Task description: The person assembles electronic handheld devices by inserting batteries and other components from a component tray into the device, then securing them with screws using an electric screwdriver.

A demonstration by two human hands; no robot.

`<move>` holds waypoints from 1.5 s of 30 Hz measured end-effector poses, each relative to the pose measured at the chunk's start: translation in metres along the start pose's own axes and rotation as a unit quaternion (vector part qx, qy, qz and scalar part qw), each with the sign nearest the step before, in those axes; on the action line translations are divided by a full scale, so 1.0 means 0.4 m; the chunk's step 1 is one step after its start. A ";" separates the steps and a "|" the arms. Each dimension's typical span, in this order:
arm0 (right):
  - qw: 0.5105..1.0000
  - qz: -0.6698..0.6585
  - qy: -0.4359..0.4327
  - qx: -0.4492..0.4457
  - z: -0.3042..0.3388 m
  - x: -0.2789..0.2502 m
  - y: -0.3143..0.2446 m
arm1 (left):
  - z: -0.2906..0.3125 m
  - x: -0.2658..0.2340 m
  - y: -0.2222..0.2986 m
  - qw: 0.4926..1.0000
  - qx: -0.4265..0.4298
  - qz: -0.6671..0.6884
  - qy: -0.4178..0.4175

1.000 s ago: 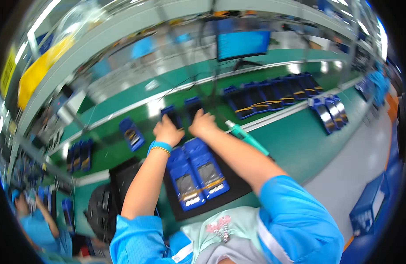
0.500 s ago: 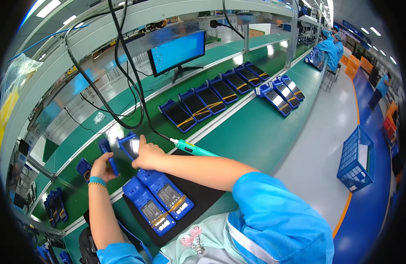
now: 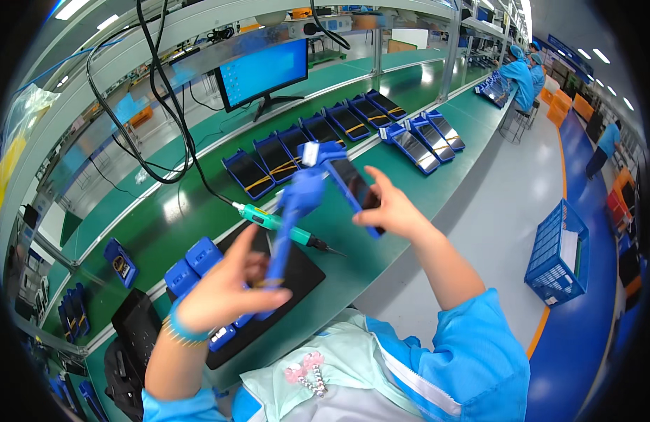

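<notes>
My left hand (image 3: 230, 285) is closed around a blue handheld terminal (image 3: 291, 218), seen edge-on and smeared by motion. In my right hand (image 3: 395, 209) is a second blue handheld terminal (image 3: 349, 184) with a dark screen, gripped by its lower part between thumb and fingers. The upper ends of the two terminals come close together; whether they touch I cannot tell. Behind them a green electric screwdriver (image 3: 268, 219) lies with its bit pointing right. Two more blue terminals (image 3: 191, 269) rest on a black mat (image 3: 305, 273), partly hidden by my left hand and arm.
Along the green belt stands a row of banded blue terminals (image 3: 279, 149). Several more (image 3: 418, 146) lie on the bench to the right. A lit monitor (image 3: 265, 74) stands behind, and black cables (image 3: 171, 112) hang at left. A blue crate (image 3: 558, 253) is on the floor. Co-workers (image 3: 520, 79) sit farther along.
Both hands have moved right from over the belt, each carrying a blue terminal. The view has shifted a little to the right. One banded terminal stays on the belt at left.
</notes>
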State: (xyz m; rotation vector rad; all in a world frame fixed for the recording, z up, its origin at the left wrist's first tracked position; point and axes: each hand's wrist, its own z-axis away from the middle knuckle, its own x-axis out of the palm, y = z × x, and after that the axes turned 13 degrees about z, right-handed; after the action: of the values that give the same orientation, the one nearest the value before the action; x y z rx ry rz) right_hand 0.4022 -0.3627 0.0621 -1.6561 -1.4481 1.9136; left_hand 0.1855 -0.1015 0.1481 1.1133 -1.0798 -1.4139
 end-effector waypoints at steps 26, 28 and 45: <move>0.966 -0.009 0.238 -0.100 0.025 0.112 0.114 | -0.117 0.294 -0.189 0.900 0.231 -0.368 0.050; 0.968 -0.126 0.160 -0.147 0.122 0.220 0.010 | 0.053 0.210 -0.149 0.945 0.174 -0.274 -0.034; 0.893 0.168 -0.154 -0.388 0.066 0.557 -0.254 | 0.227 -0.080 -0.387 0.881 0.123 -0.360 0.281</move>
State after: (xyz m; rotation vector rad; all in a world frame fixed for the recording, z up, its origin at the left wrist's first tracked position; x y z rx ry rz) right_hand 0.2629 -0.1701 -0.0021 -2.0915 -2.4317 1.9588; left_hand 0.0725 -0.0478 0.0157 2.1021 -0.4235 -1.3556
